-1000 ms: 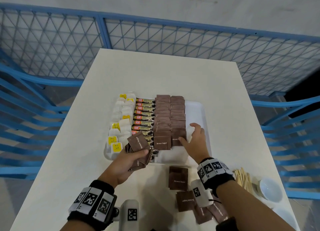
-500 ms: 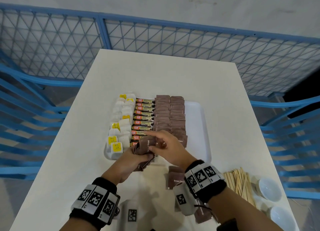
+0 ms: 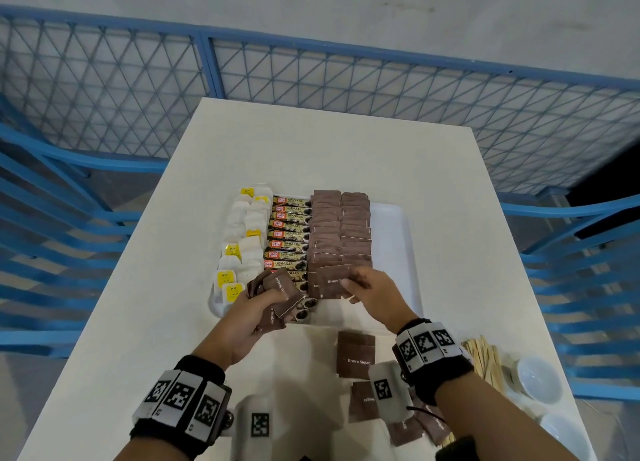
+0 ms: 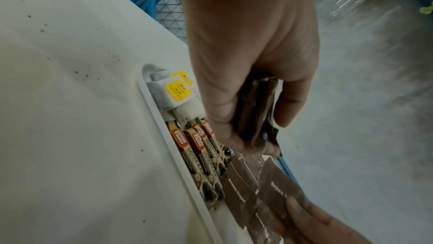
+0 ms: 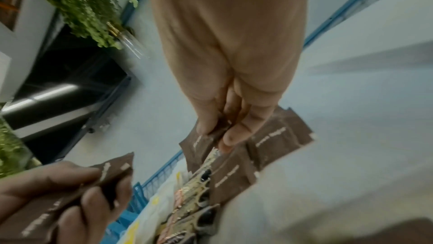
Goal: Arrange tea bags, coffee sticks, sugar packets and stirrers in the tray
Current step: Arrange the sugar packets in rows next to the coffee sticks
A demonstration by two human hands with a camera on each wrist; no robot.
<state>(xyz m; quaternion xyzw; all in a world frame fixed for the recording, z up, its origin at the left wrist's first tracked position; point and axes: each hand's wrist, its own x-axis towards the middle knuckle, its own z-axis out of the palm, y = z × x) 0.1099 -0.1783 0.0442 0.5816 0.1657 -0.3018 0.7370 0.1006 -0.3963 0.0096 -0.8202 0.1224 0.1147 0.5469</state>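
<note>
The sugar packets look like matt brown paper, the coffee sticks glossy printed foil. The tray is smooth white plastic, the stirrers pale bare wood, the table smooth and matt.

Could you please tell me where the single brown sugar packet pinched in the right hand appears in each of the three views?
Head: the brown sugar packet sits just below centre, at the tray's near end.
Left wrist: bottom right, the packet above the right hand's fingers.
Right wrist: centre, the packet under the fingertips.
Shared landmark: the coffee sticks beside it.
</note>
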